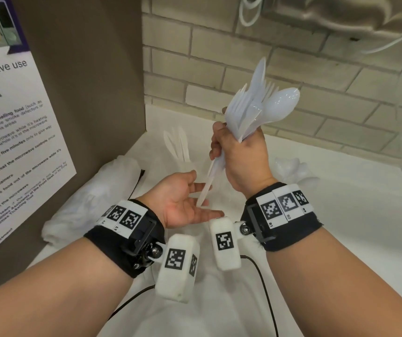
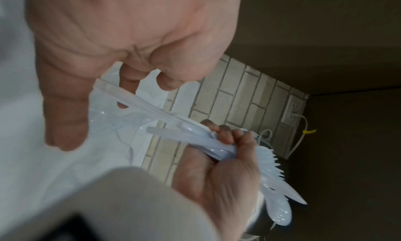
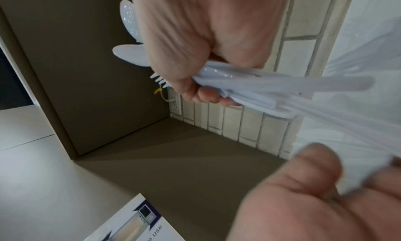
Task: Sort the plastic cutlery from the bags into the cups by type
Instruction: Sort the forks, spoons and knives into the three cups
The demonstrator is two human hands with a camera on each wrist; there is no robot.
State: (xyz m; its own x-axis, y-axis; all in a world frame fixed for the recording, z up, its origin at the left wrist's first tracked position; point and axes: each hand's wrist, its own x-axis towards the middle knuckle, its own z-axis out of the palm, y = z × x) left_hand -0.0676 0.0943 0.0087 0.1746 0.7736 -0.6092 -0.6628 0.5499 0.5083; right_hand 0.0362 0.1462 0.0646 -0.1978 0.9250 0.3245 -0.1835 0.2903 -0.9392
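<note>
The right hand [image 1: 241, 156] clenched a light, slippery cutlery bundle [image 1: 256, 110] mid-handle; at seven o'clock the left hand [image 1: 183, 203] lay wide, empty.

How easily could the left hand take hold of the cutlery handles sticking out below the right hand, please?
Probably easily: the left hand lies open, palm up, right beneath the handles of the bundle gripped by the right hand, with nothing between.

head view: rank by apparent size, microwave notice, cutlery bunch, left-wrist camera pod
1. microwave notice, largest though cropped by the frame edge
2. cutlery bunch in the right hand
3. left-wrist camera pod, though its nearness to the camera makes 2 against 3 unsure
</note>
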